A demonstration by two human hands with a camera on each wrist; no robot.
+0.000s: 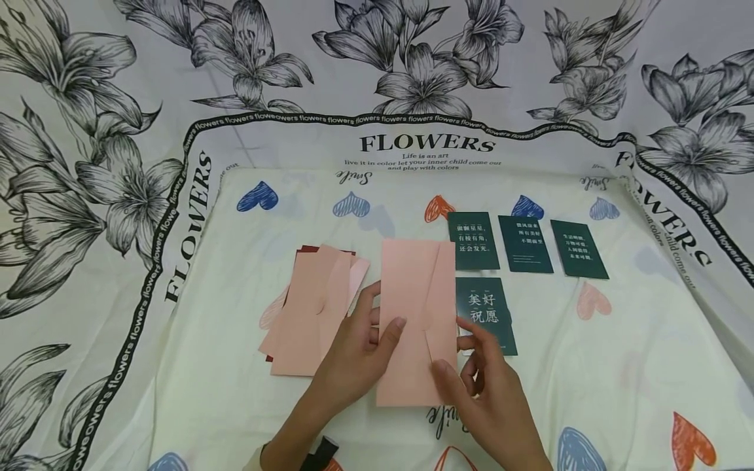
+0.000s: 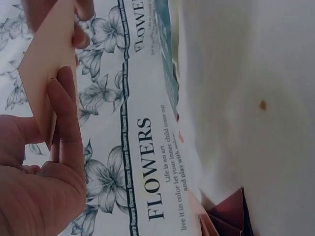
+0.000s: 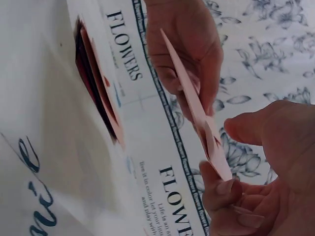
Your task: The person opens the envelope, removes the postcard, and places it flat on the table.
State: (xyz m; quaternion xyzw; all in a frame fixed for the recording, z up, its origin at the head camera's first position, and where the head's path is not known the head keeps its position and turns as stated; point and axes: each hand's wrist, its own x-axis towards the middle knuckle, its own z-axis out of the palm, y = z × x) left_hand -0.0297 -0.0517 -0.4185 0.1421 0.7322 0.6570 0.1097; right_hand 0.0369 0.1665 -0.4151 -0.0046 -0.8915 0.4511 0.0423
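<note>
A pink envelope (image 1: 406, 281) is held upright lengthwise, its flap along the right side. My left hand (image 1: 359, 356) grips its left edge, thumb on the front and fingers behind. In the left wrist view, the envelope (image 2: 51, 64) appears nearly edge-on between thumb and curled fingers. My right hand (image 1: 491, 386) is at the lower right edge. Its fingertips touch that edge, while the right wrist view shows the thumb (image 3: 246, 129) apart from the envelope (image 3: 189, 96). The flap's edge stands slightly away from the body there.
Left of the hands lies a fanned pile of pink envelopes (image 1: 306, 307) with dark red edges (image 1: 307, 249) showing. Several dark green cards with white writing, one of them a green card (image 1: 483, 307) partly behind the right hand, lie to the right on the heart-patterned cloth (image 1: 648, 353).
</note>
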